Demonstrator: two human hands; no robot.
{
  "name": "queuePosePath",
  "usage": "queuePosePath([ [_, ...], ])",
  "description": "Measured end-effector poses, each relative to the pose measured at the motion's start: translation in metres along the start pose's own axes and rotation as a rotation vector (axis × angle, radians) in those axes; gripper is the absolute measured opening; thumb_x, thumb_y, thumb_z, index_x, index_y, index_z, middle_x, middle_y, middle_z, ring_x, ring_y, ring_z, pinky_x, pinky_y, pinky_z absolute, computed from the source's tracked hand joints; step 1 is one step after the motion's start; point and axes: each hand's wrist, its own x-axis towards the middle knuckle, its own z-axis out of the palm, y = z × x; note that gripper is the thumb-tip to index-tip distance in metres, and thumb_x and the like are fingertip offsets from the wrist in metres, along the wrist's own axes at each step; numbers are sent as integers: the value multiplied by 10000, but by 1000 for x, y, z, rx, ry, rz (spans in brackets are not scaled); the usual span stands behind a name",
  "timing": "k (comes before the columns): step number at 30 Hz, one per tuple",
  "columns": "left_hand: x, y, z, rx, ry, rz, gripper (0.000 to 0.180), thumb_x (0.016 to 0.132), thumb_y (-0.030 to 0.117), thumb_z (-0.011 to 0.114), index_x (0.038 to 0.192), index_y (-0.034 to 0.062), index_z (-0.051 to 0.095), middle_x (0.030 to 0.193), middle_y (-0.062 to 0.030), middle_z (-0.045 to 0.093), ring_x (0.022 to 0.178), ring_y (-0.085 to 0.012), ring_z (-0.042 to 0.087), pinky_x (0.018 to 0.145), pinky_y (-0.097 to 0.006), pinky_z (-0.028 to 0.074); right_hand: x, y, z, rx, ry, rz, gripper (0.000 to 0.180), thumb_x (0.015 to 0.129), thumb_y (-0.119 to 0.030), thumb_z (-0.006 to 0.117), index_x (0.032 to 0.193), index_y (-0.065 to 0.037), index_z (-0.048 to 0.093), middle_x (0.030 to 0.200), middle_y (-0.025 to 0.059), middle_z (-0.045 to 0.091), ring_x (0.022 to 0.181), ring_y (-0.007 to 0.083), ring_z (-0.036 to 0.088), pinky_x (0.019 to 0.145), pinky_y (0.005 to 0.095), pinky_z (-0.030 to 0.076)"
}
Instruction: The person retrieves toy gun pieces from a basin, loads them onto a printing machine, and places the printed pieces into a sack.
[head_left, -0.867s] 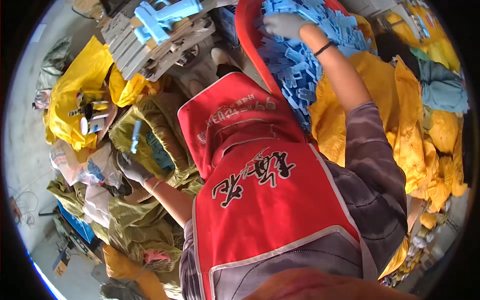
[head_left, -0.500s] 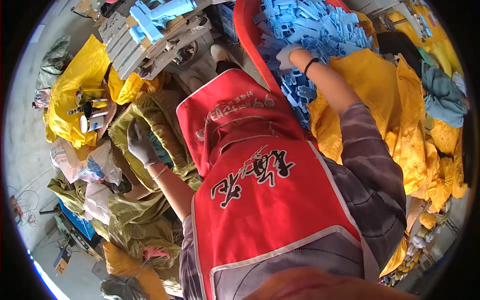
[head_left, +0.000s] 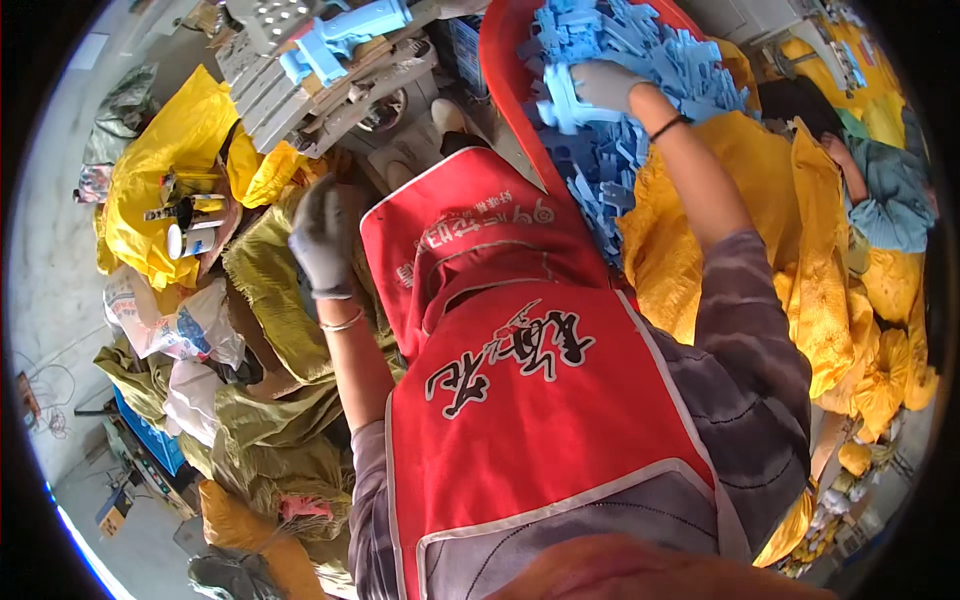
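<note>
My right hand (head_left: 606, 86), in a grey glove, is closed on a light-blue plastic toy pistol (head_left: 566, 104) at the near left side of a heap of similar blue pieces (head_left: 680, 60). The heap fills a red tub (head_left: 508, 85). My left hand (head_left: 324, 240), also gloved, is raised above an olive woven sack (head_left: 268, 262); its fingers are loosely extended, slightly blurred, and nothing shows in them. Ahead of it, another blue toy pistol (head_left: 350, 36) lies on a grey slatted work surface (head_left: 285, 95).
Yellow sacks (head_left: 700, 190) drape against the tub's near right side. At left, a cup (head_left: 190, 240) and small containers stand on yellow sheeting (head_left: 140, 215), near a white plastic bag (head_left: 180, 325). Another person's arm in a teal sleeve (head_left: 890, 205) shows at far right.
My left hand has moved up and right from the olive sack toward the slatted surface. My right hand has shifted slightly farther into the tub, and a blue toy pistol now shows in it.
</note>
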Motion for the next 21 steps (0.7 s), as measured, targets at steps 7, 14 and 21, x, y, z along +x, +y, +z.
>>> queuePosePath([
  [7,8,68,62,-667,-434,0,405,824,145,686,1169,-15,547,1056,-80,623,930,-113,566,815,-259,462,0,-130,-72,671,-71,-250,187,835,-103,553,990,-20,613,846,76,612,767,119,552,690,295,456],
  [14,9,71,50,-989,-311,-291,211,896,104,578,1086,15,601,897,-4,630,742,-77,577,670,-210,487,-40,-181,-51,733,601,-170,573,782,-217,695,1274,-73,439,1125,168,522,1007,237,578,762,337,488],
  [21,28,88,31,-864,-195,-69,265,929,148,534,1140,-5,579,1026,-42,629,896,-98,577,809,-236,462,-52,-198,-58,422,755,-128,619,748,-110,687,1300,-62,411,1126,183,490,1044,369,499,892,404,417],
])
